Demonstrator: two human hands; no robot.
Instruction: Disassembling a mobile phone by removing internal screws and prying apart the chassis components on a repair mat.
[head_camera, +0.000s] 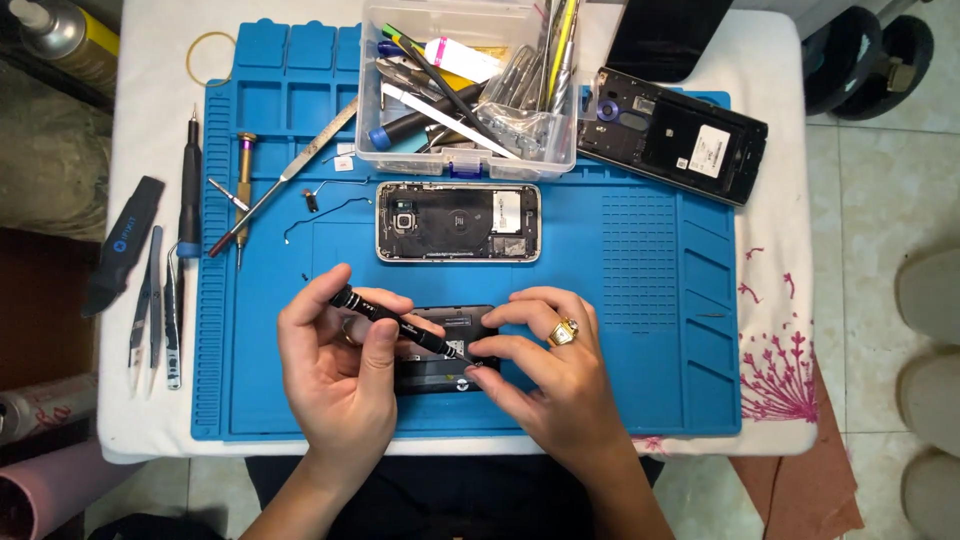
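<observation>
My left hand (335, 375) grips a small black screwdriver (395, 322), its tip angled down onto a black phone part (455, 325) lying on the blue work mat (620, 330). My right hand (545, 375), with a gold ring on one finger, rests on the right side of that black part and steadies it with the fingertips. Just beyond my hands an opened phone with a silver frame (458, 221) lies flat, its insides showing.
A clear plastic box of tools (465, 85) stands at the mat's far edge. Another opened black phone (672, 132) lies at the far right. Tweezers (300, 165), a screwdriver (243, 175) and thin cables sit on the mat's left. Pry tools and tweezers (155, 300) lie left of the mat.
</observation>
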